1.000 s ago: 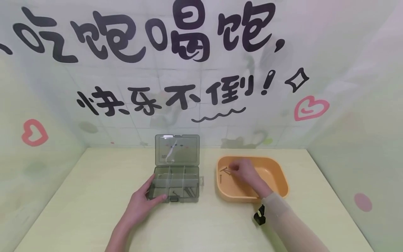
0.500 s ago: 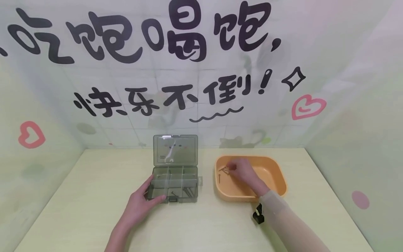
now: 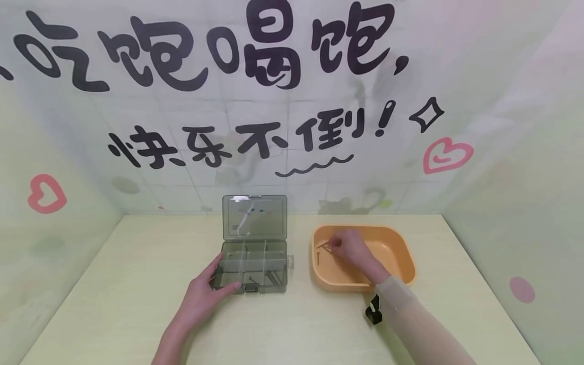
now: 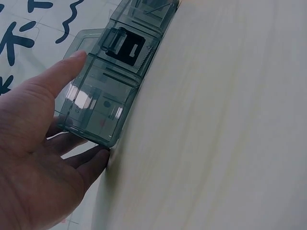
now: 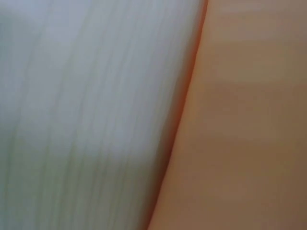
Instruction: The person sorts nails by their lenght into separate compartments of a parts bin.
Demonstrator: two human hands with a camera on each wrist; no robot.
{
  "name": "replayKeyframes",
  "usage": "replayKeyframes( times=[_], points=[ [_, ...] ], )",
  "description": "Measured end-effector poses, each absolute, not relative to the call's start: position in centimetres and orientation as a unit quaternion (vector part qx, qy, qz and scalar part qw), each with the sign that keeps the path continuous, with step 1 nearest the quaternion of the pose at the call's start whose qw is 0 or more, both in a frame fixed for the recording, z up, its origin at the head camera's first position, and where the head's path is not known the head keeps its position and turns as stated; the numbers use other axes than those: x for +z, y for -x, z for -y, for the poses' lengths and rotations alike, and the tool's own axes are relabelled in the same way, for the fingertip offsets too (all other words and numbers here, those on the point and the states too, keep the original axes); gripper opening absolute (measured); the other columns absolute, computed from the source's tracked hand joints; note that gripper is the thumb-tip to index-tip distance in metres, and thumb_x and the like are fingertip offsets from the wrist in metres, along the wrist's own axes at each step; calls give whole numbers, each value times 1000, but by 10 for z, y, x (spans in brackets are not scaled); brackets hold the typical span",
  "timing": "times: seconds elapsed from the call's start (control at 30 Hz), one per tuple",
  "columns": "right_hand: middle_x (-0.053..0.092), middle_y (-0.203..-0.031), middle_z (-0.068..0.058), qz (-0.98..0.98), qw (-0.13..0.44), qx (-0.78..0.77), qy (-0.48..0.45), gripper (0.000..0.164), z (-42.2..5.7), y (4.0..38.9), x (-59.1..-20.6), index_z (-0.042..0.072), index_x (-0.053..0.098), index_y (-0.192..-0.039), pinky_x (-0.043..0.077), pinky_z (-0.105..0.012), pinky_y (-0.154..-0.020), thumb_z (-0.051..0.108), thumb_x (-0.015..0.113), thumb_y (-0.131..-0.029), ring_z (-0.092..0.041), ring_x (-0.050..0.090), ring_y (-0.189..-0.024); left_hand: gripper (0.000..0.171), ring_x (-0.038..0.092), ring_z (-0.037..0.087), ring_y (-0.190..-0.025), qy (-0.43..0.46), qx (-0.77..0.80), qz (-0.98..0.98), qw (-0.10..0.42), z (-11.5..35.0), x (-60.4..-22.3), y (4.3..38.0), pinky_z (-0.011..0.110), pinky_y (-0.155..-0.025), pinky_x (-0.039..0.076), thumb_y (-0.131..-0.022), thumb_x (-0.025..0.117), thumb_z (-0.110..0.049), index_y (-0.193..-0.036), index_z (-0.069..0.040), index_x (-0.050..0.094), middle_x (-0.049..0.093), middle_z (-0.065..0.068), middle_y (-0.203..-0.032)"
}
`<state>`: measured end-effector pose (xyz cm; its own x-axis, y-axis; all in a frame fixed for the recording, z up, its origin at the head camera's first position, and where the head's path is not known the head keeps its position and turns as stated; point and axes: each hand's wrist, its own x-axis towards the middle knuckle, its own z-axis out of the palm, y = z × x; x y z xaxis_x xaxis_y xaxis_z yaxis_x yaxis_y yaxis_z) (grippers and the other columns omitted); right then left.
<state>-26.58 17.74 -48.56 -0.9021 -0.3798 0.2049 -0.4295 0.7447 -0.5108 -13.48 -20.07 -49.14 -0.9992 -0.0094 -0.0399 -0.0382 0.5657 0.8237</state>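
A grey see-through compartment box [image 3: 276, 289] stands with its lid [image 3: 255, 218] raised. My left hand [image 3: 201, 296] grips its left end, thumb on the front and fingers around the side. Several dark thin screws [image 3: 274, 278] lie in the front right compartment, and one screw [image 3: 253, 280] in the front middle. To the right, my right hand [image 3: 353, 248] reaches into an orange basin [image 3: 394, 253], fingers bent down beside a few loose screws [image 3: 318, 258]. Its fingertips are too hidden to tell whether they pinch one. The right wrist view has only the basin wall [image 5: 240, 120] and tabletop.
The pale wooden table [image 3: 114, 304] meets a white back wall [image 3: 292, 192] with black lettering, and side walls left and right. A small black object [image 3: 374, 313] hangs at the right sleeve cuff. The box's side latch [image 3: 290, 262] sticks out toward the basin.
The head view shifts slightly. My right hand keeps its place over the screws in the basin, with only tiny finger movement. My left hand stays on the box.
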Motion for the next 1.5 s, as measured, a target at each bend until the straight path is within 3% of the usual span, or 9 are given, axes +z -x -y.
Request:
replayKeyframes(
  times=[0.3,0.63,1.0,1.23,1.5],
  points=[
    [77,-94,-11,931,14,333,-150,14,-179,261,-476,1,80,-94,59,-42,-81,-3,70,-86,-27,70,-90,100,34,50,-143,17,468,-883,18,201,-491,133,58,-115,34,-89,80,-44,-163,-5,24,30,30,-160],
    [78,-97,-10,912,17,390,-128,10,-176,251,-465,2,81,-99,60,-43,-83,1,74,-91,-29,72,-96,102,32,51,-144,19,467,-884,20,202,-493,133,59,-115,33,-89,80,-47,-163,-5,23,29,30,-160],
    [79,-94,-7,888,42,429,-163,12,-150,231,-438,5,82,-99,61,-33,-74,3,76,-90,-21,74,-85,102,32,50,-144,20,470,-882,20,202,-494,132,59,-115,33,-89,80,-47,-163,-5,23,29,30,-161],
    [78,-95,-6,879,46,438,-180,11,-124,223,-431,6,82,-95,61,-32,-76,-1,77,-87,-18,72,-84,101,32,49,-144,17,472,-881,20,202,-491,133,58,-115,33,-89,80,-43,-163,-4,23,29,30,-160],
    [77,-101,-10,859,-10,457,-229,13,-89,213,-435,0,79,-103,60,-29,-78,-2,71,-92,-24,73,-92,100,34,49,-143,20,477,-878,24,200,-487,133,58,-114,36,-90,81,-40,-163,-5,23,31,30,-160]
  ],
)
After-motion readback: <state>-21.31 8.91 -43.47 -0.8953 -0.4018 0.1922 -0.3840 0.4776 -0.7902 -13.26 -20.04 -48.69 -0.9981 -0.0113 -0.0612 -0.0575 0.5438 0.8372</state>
